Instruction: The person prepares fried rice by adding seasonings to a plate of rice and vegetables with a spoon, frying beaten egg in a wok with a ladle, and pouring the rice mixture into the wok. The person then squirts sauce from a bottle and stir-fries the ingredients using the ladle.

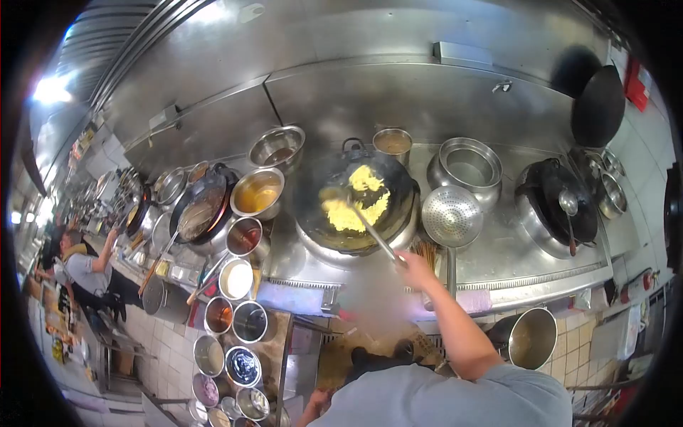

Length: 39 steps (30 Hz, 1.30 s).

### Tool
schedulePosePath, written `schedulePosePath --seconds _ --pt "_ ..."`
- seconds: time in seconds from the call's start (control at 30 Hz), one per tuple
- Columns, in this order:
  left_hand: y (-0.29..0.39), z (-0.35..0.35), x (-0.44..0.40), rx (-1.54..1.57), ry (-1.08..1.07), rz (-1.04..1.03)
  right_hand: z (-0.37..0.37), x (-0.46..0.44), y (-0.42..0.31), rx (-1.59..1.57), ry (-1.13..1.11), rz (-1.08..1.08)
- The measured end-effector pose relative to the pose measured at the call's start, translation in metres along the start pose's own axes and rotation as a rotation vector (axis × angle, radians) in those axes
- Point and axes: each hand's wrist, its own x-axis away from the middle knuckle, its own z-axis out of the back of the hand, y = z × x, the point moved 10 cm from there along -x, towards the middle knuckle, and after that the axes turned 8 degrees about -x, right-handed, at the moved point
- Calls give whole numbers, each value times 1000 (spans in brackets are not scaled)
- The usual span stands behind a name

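Observation:
My right hand (414,269) is wrapped round the long handle of a ladle (375,235). The handle reaches into a black wok (316,171), where the ladle's blurred head is at the left edge of yellow scrambled egg (358,213). A smaller clump of egg lies higher up the wok wall. My left hand (319,401) hangs low beside my body at the bottom of the view, away from the wok. Its fingers are small and partly hidden, so I cannot make out whether it holds anything.
A perforated strainer (452,213) and a steel pot (469,162) stand right of the wok. Bowls, including one of yellow liquid (257,192), sit left. Several seasoning containers (243,366) line the lower left. Another person (89,267) works far left. A large pot (532,338) stands lower right.

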Motion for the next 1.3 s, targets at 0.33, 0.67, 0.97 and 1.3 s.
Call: schedulePosePath --seconds 0.33,0.67,0.97,1.3 --pt "294 267 -37 238 447 -370 37 -16 -29 143 137 -174" --pt "458 366 -122 -529 775 -662 23 67 -45 -30 -31 -219" --pt "474 337 -152 -291 596 -762 86 113 -153 343 -87 -6" --pt "527 399 -8 -288 857 -1042 125 115 -237 707 -263 -61"
